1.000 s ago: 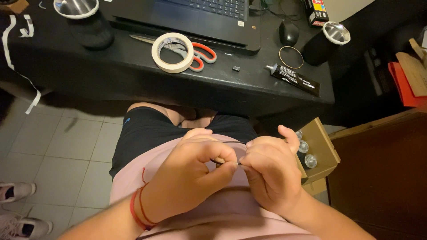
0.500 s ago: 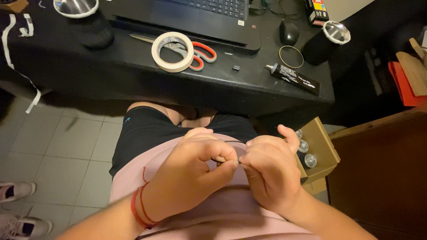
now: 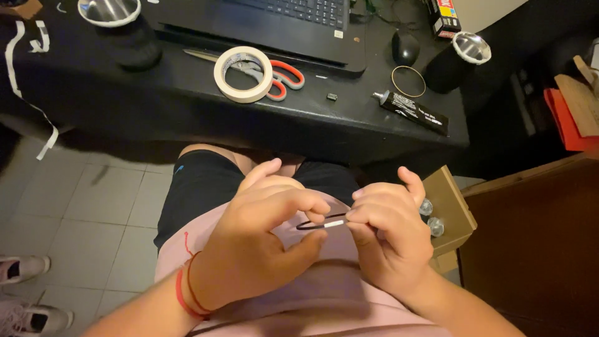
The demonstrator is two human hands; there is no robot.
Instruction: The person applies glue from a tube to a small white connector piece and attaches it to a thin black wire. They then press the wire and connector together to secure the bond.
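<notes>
Two hands (image 3: 324, 240) — one thin black loop (image 3: 312, 224)

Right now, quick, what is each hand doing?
Left hand: fingers pinched shut on the thin black band.
Right hand: fingers pinched shut on the band's other end, where it looks white.

The left hand (image 3: 262, 240) and right hand (image 3: 387, 240) have parted, exposing a black loop (image 3: 315, 223)

Left hand (image 3: 262, 240) and right hand (image 3: 387, 234) pinch thin black loop (image 3: 315, 223) over lap.
</notes>
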